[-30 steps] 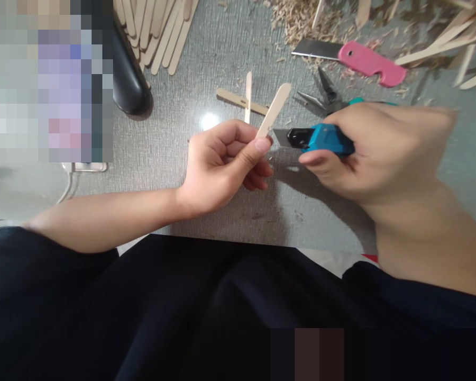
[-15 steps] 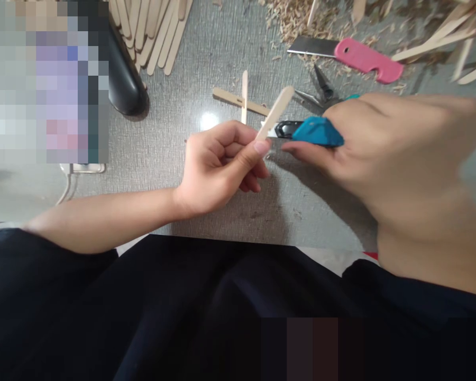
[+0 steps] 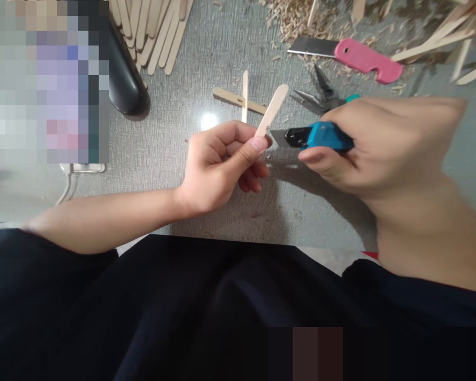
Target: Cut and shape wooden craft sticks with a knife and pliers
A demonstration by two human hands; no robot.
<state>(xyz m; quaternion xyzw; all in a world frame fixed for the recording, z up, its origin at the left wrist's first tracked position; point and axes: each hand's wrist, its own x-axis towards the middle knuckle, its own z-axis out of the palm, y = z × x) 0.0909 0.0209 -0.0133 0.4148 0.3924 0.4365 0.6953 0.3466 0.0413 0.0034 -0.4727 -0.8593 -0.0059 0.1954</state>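
Between thumb and fingers, my left hand (image 3: 226,164) pinches a pale wooden craft stick (image 3: 274,107), which slants up to the right. A small notch shows in the stick's right edge, just above the thumb. My right hand (image 3: 381,143) is wrapped round a blue and black utility knife (image 3: 323,136), its blade pointing left and ending a little right of the stick, apart from it. Behind my left hand, a narrow stick (image 3: 245,95) lies across a slotted craft stick (image 3: 230,98) on the grey table (image 3: 143,153).
Pliers (image 3: 325,95) lie open just beyond my right hand. A pink-handled knife (image 3: 367,61) lies farther back with its blade out, near wood shavings (image 3: 297,21). Craft sticks (image 3: 158,39) are piled at the back left beside a black object (image 3: 129,79). More sticks (image 3: 448,37) lie back right.
My right hand has drawn the utility knife right, off the craft stick, uncovering the notch. The stick has tilted slightly left in my left hand, which stays in place.
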